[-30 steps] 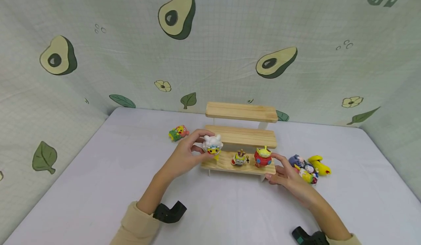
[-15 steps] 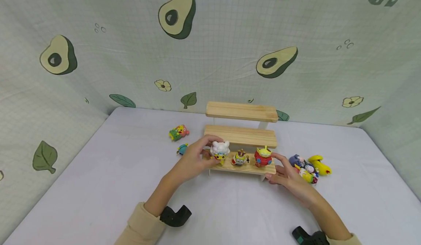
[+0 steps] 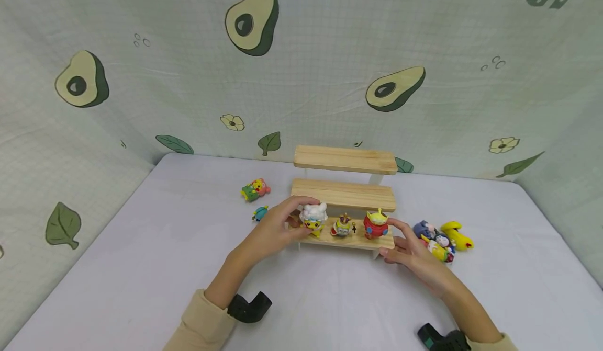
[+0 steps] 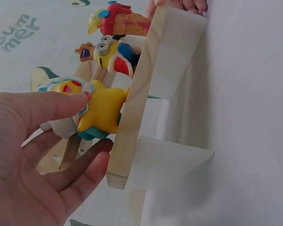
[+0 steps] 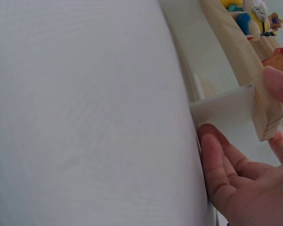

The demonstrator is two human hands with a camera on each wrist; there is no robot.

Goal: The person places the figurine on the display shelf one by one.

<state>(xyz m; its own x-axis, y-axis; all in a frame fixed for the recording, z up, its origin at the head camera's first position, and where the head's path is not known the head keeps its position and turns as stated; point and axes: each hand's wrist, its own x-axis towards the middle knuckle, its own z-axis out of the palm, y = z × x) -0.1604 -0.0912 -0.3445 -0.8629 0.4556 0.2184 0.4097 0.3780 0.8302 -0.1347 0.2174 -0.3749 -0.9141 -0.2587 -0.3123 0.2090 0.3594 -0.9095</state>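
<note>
In the head view my left hand (image 3: 270, 231) pinches a yellow figurine with a fluffy white hat (image 3: 313, 216) at the left end of the lowest board of a wooden tiered display shelf (image 3: 344, 196). The left wrist view shows my thumb across the figurine's front (image 4: 104, 106), its base at the board. A crowned minion figurine (image 3: 342, 227) stands mid-board. Right of it is a figurine with a yellow-green head and red body (image 3: 376, 225). My right hand (image 3: 416, 258) grips the board's right end; the right wrist view shows its thumb (image 5: 279, 84) against the wood.
Several small figurines (image 3: 438, 242) lie piled right of the shelf, a yellow one (image 3: 458, 236) among them. Left of the shelf lie a green-and-pink figurine pair (image 3: 256, 190) and a blue figurine (image 3: 260, 213). White tablecloth (image 3: 301, 304) spreads in front; a printed cloth (image 3: 320, 79) hangs behind.
My left hand has moved right and down, bringing the white-hatted figurine to the lowest board. The blue figurine has come into sight behind that hand. My right hand has stayed in place.
</note>
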